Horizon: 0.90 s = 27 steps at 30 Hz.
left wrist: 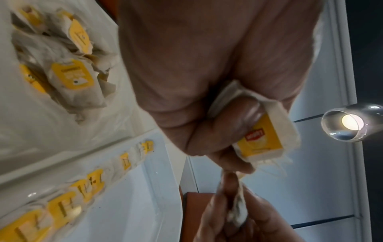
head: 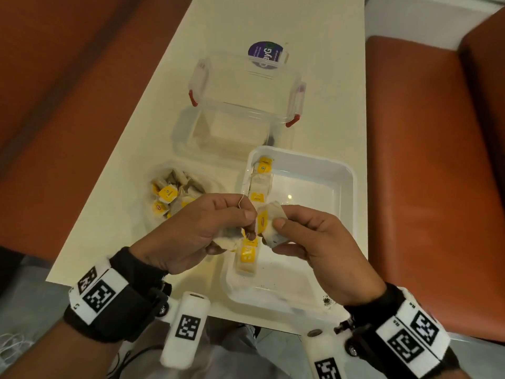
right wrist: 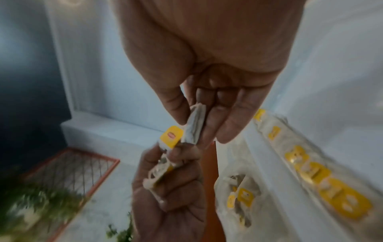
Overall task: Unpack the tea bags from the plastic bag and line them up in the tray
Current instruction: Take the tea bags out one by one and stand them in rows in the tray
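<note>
Between orange benches (head: 426, 138), over the cream tabletop (head: 262, 26) and white tray (head: 347, 184), both hands' fingers (head: 281, 222) pinch tea bags (head: 273, 217).

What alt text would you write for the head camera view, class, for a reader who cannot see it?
Two hands, left hand and right hand, each pinch a tea bag above a white tray where tea bags line its left wall. A plastic bag of more tea bags lies left of it.
</note>
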{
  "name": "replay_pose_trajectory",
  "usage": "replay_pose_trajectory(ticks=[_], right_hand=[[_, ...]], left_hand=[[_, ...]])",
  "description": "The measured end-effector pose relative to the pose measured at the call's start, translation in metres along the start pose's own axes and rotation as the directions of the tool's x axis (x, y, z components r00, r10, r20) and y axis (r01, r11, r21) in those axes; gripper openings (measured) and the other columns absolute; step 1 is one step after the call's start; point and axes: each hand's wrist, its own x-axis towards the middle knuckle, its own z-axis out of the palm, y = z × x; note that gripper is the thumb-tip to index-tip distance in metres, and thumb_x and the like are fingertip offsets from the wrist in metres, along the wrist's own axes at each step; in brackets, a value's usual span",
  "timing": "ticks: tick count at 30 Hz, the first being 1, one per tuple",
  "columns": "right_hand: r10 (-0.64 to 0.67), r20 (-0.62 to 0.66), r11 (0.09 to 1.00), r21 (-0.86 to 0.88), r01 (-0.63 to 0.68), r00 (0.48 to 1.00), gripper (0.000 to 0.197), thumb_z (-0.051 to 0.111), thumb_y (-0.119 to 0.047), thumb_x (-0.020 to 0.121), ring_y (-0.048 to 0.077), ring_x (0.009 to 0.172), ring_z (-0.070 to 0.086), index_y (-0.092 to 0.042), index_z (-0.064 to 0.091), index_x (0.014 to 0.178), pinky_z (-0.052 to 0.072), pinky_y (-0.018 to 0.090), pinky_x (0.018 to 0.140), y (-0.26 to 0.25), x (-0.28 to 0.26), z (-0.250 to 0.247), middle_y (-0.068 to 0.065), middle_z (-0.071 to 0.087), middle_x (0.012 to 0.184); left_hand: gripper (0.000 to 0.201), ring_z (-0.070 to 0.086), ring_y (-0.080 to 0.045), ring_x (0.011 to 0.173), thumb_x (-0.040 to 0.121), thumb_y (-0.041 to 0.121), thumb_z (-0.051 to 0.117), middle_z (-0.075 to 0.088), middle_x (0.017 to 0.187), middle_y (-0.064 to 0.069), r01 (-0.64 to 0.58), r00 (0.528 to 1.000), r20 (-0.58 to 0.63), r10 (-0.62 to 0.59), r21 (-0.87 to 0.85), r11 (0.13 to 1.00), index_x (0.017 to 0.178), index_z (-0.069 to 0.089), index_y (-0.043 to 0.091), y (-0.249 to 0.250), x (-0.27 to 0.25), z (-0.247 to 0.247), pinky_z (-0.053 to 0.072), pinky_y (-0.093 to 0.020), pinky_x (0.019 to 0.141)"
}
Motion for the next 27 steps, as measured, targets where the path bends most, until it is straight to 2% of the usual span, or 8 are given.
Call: replay_pose_trajectory(ticks=[3,5,11,13,17,21,24,27], right_hand=[[0.093,0.070,0.983,0.151,-0.103,0.993,0.021,0.061,-0.017,0.091,0.020,0.085,0.071,-0.013,0.079,0.101,0.059,0.030,0.079,0.000,-0.001,-0.002,0.013,0.076,0.096],[0.104,0.107,0.979,0.163,-0.121,0.989,0.023,0.063,-0.022,0.087,0.021,0.083,0.071,-0.012,0.079,0.100,0.059,0.029,0.077,-0.001,-0.002,-0.004,0.014,0.076,0.095],[0.066,0.176,0.998,-0.008,-0.066,0.982,0.033,0.064,-0.037,0.085,0.025,0.093,0.072,-0.012,0.078,0.102,0.053,0.045,0.096,-0.004,-0.004,-0.005,0.015,0.076,0.099],[0.069,0.169,0.995,-0.084,-0.056,0.983,0.030,0.067,-0.034,0.086,0.024,0.092,0.072,-0.011,0.078,0.101,0.052,0.049,0.100,-0.001,-0.002,-0.005,0.015,0.076,0.097],[0.074,0.132,0.975,-0.217,-0.044,0.989,0.025,0.075,-0.035,0.083,0.020,0.090,0.068,-0.013,0.080,0.095,0.049,0.053,0.099,0.011,0.004,-0.005,0.018,0.073,0.095],[0.073,0.139,0.965,-0.258,-0.035,0.988,0.016,0.080,-0.020,0.083,0.036,0.089,0.069,-0.018,0.078,0.099,0.054,0.049,0.090,0.023,0.010,-0.004,0.015,0.074,0.094],[0.088,0.071,0.884,-0.465,-0.045,0.994,0.018,0.085,-0.025,0.077,0.014,0.068,0.064,-0.026,0.074,0.091,0.051,0.039,0.074,0.031,0.012,-0.003,-0.006,0.070,0.075],[0.108,0.109,0.762,-0.648,-0.012,0.988,0.013,0.082,-0.039,0.077,0.011,0.077,0.069,-0.032,0.076,0.086,0.054,0.040,0.080,0.035,0.013,0.000,-0.010,0.074,0.078]], left_hand=[[0.020,0.044,-0.010,0.055,0.073,0.035,0.074,0.059,0.066,0.001,0.011,1.000,-0.003,-0.011,0.013,1.000,0.065,0.062,0.022,-0.001,-0.001,-0.001,0.018,-0.024,0.044],[0.021,0.041,-0.007,0.052,0.071,0.030,0.081,0.055,0.065,0.002,0.012,1.000,-0.005,-0.011,0.049,0.999,0.065,0.063,0.022,0.000,-0.001,-0.003,0.024,-0.021,0.045],[0.018,0.043,-0.001,0.049,0.077,0.009,0.079,0.052,0.059,0.009,-0.013,0.998,-0.049,0.026,0.249,0.968,0.073,0.062,0.012,0.004,0.001,-0.001,0.032,-0.013,0.045],[0.017,0.047,0.001,0.052,0.078,0.007,0.080,0.055,0.062,0.008,-0.030,0.998,-0.036,0.045,0.335,0.942,0.077,0.064,0.009,0.004,0.002,-0.002,0.037,-0.009,0.049],[0.024,0.056,-0.004,0.067,0.071,0.018,0.088,0.066,0.071,0.005,0.014,0.998,-0.056,0.012,0.451,0.892,0.087,0.070,0.022,-0.003,0.004,-0.007,0.046,-0.016,0.062],[0.012,0.055,0.002,0.067,0.073,0.030,0.086,0.067,0.071,0.009,-0.014,0.994,-0.078,0.074,0.588,0.808,0.079,0.077,0.025,-0.015,0.004,-0.008,0.042,-0.014,0.062],[0.011,0.053,-0.001,0.063,0.074,0.037,0.084,0.069,0.070,0.006,-0.016,0.995,-0.060,0.080,0.692,0.722,0.075,0.077,0.028,-0.023,0.003,-0.009,0.038,-0.017,0.058],[0.010,0.050,-0.005,0.056,0.077,0.036,0.082,0.065,0.060,0.007,-0.046,0.995,-0.015,0.094,0.789,0.613,0.075,0.077,0.027,-0.029,0.003,-0.006,0.035,-0.016,0.051]])
